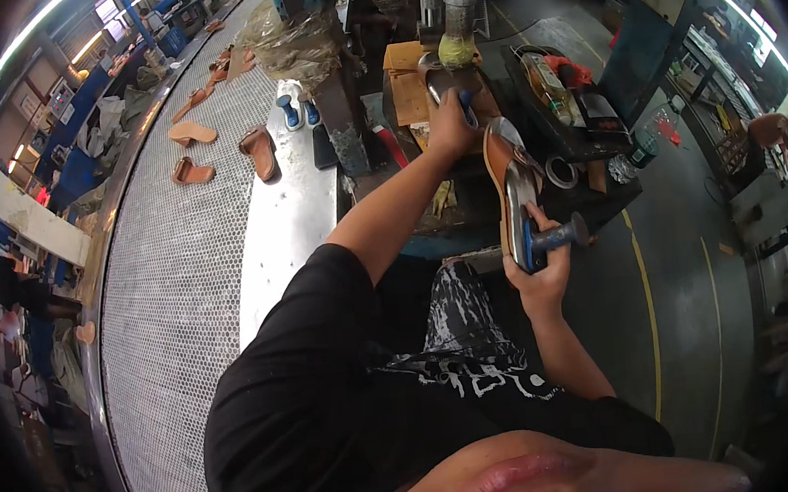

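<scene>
Nearest to me, at about four o'clock from the middle of the view, my right hand (542, 276) is closed tight around a blue-handled tool (551, 236) and the heel end of a tan sandal (511, 186). The sandal stands on edge, its grey sole facing left and its tan strap side facing right, running up toward one o'clock. The tool's dark grip sticks out to the right, past my fingers.

Farther out, at about twelve o'clock, my left arm stretches across the workbench (419, 96). My left hand (452, 128) is curled around a blue knob (466, 102) on a shiny metal shoe form (444, 80), gripping it firmly. Just beyond the form stands a yellow-green column of the press (456, 28).

At two o'clock from the sandal lies a roll of tape (560, 173), with a black tray (577, 107) of odds and ends behind it.

To the left, from nine to eleven o'clock, a mesh conveyor belt (175, 291) curves away. More tan sandals (259, 152) lie on it, well apart from each other, and two blue-handled pieces (290, 113) stand on the steel strip beside it. A clear plastic bag (290, 41) sits at the far end.
</scene>
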Demonstrator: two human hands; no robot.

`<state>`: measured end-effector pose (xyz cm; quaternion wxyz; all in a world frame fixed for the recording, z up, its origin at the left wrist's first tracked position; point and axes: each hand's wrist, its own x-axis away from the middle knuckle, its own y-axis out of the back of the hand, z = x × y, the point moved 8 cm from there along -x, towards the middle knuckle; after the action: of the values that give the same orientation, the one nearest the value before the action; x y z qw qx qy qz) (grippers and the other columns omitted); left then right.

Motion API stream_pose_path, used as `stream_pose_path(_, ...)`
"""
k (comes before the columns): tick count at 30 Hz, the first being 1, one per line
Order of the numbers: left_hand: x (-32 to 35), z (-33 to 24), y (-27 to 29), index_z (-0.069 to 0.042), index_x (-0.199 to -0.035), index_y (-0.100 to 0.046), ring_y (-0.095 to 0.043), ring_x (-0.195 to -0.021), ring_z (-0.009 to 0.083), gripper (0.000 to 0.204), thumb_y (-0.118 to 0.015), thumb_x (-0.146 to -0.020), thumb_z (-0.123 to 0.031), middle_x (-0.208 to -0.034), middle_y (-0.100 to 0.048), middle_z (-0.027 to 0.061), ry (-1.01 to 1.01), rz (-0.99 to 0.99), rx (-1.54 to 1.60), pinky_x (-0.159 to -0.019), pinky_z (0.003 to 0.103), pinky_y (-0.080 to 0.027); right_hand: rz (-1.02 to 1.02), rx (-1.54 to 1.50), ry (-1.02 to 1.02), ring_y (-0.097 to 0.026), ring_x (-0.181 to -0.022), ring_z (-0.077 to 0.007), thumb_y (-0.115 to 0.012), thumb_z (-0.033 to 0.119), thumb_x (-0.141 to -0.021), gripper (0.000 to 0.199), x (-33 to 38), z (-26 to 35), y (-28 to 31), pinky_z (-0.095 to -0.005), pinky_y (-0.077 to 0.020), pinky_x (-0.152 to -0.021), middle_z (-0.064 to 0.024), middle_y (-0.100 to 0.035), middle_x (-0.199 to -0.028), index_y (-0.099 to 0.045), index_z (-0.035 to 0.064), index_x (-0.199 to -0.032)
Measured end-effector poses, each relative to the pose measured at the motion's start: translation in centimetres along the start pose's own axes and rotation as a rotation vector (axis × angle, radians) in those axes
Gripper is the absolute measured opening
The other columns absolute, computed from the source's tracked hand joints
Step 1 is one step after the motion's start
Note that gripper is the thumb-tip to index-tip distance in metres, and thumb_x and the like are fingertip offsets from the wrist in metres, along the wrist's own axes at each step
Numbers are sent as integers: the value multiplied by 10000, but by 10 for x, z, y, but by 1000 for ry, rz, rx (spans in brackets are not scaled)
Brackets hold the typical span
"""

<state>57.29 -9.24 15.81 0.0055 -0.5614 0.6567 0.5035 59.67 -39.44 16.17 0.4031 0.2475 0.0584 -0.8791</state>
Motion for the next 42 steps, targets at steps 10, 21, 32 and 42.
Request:
stream_pose_path(10, 197, 48, 148, -18, -1313, -461, -556, -1137, 308, 698, -750, -683, -100, -1189, -568, 172, 258, 141, 579, -1013, 367, -415, 140, 352, 81, -597, -1089, -396, -806, 168, -692, 714, -165, -78, -90, -425, -474, -941, -225, -607, -1159, -483, 7, -1307)
stream_pose_path(21, 387, 171, 240, 15, -1373, -359, -330, -1344, 410, 878, -835, -688, -261, -1369, -399, 254, 478, 128, 106, -1149, 445, -266, 379, 598, 223, -613, -1120, -333, -816, 180, -711, 631, -172, -103, -113, -424, -458, -995, -211, -626, -1229, -576, -14, -1261)
stream_pose_path(32, 753, 281, 601, -36, -1386, -469, -391, -1351, 329, 762, -810, -739, -249, -1442, -435, 191, 1200, -935, -656, -1119, 427, -341, 318, 753, 336, -629, -1054, -279, -806, 315, -807, 599, -279, -122, 0, -393, -473, -965, -194, -640, -1215, -595, -89, -1196)
stream_pose_path(42, 1019, 354, 810, -100, -1326, -588, -561, -1236, 261, 414, -417, -1025, -327, -1322, -596, 156, 1444, -594, -824, -1056, 370, -430, 264, 914, 401, -620, -1036, -334, -818, 303, -769, 574, -253, -142, -20, -420, -459, -949, -217, -633, -1185, -610, -90, -1132)
